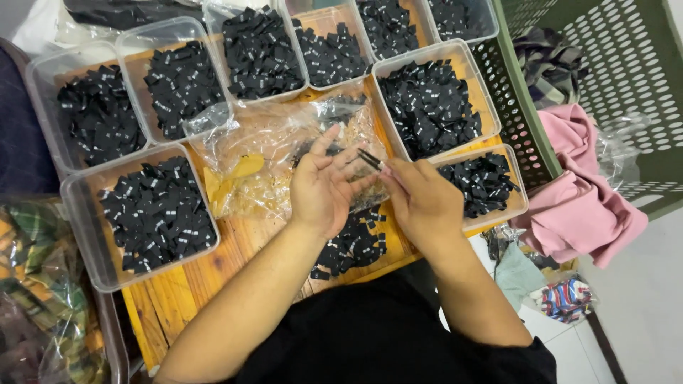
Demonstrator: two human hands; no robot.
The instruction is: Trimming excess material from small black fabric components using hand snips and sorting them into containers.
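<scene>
My left hand (324, 186) is raised over the wooden table (171, 295) with its fingers spread and nothing in it. My right hand (421, 199) pinches a thin stack of small black labels (370, 160) at its fingertips, and the stack touches my left fingers. Under both hands lies a loose pile of black labels (353, 245). A crumpled clear plastic bag (267, 153) lies just beyond my hands.
Several clear plastic tubs of black labels ring the table, such as one at the left (153, 213) and one at the right (430, 103). A green perforated basket (605, 85) stands at the right with a pink garment (580, 206) spilling out. Bagged plaid fabric (35, 284) sits at the left.
</scene>
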